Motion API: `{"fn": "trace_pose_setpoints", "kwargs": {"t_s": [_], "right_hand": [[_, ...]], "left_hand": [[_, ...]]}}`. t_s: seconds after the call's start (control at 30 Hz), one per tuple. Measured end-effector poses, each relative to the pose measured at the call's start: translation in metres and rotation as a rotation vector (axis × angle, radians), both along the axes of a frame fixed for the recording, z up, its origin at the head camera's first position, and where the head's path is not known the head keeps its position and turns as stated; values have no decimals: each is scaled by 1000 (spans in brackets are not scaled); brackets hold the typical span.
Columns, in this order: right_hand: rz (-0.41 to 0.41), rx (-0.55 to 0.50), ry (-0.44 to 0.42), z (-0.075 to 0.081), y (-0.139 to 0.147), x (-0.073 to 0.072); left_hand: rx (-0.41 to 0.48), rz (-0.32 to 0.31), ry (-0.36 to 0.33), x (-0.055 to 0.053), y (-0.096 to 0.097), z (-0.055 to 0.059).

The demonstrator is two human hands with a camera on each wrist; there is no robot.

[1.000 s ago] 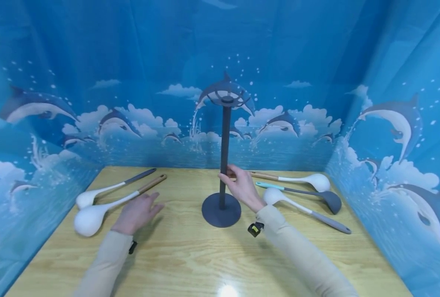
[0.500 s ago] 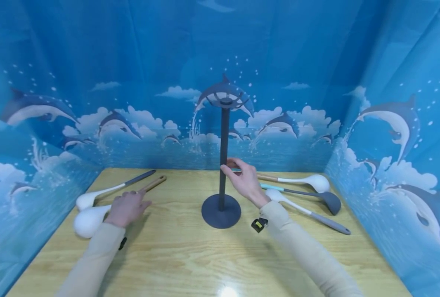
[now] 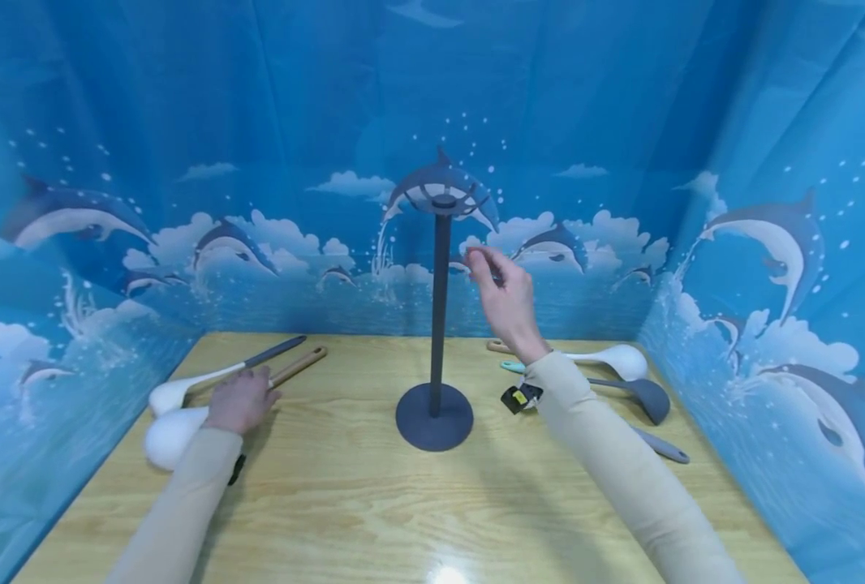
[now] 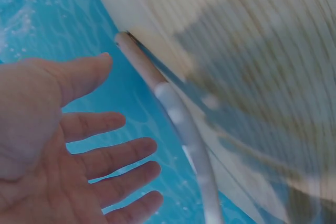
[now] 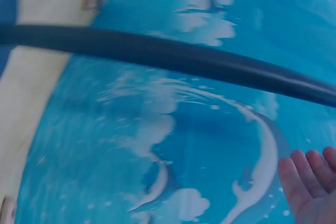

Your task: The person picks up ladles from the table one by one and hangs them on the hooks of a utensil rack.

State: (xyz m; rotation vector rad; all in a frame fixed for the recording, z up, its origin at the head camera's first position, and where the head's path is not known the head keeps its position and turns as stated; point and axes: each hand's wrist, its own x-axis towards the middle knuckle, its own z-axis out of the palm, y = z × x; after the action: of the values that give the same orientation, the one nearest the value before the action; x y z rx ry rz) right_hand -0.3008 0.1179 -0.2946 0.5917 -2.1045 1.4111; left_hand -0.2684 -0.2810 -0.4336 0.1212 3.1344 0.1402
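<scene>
My left hand (image 3: 238, 403) hovers over the large white ladle (image 3: 171, 440) with a wooden handle at the table's left. In the left wrist view, the fingers are spread and apart from that wooden handle (image 4: 140, 61). Nothing is held there. A dark stand (image 3: 440, 316) rises upright mid-table, with a round base and a ring of hooks on top; no utensil hangs from it. My right hand (image 3: 507, 298) is raised just right of the pole, fingers loosely bent and holding nothing. In the right wrist view, a gap separates its fingertips from the pole (image 5: 184, 59).
Behind the large ladle lies a smaller white ladle (image 3: 168, 396) with a dark handle. On the right are a white ladle (image 3: 624, 361), a dark ladle (image 3: 651, 401) and a grey-handled utensil (image 3: 662, 446), partly hidden by my forearm. Blue dolphin curtains (image 3: 330, 97) surround the table.
My right hand has left the lower pole and risen upward, slightly to the right. My left hand has shifted left over the large white ladle. The stand has stayed in place.
</scene>
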Motion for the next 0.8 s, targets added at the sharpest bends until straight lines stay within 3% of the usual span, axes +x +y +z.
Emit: {"fn": "trace_pose_setpoints", "kwargs": {"t_s": [0.2, 0.6, 0.8], "right_hand": [[38, -83, 36, 32, 2, -4], [-12, -39, 76, 58, 2, -5], [-2, -23, 83, 81, -6, 13]], "left_hand": [[8, 17, -15, -4, -5, -5], [34, 16, 28, -9, -17, -10], [66, 16, 9, -10, -19, -13]]}}
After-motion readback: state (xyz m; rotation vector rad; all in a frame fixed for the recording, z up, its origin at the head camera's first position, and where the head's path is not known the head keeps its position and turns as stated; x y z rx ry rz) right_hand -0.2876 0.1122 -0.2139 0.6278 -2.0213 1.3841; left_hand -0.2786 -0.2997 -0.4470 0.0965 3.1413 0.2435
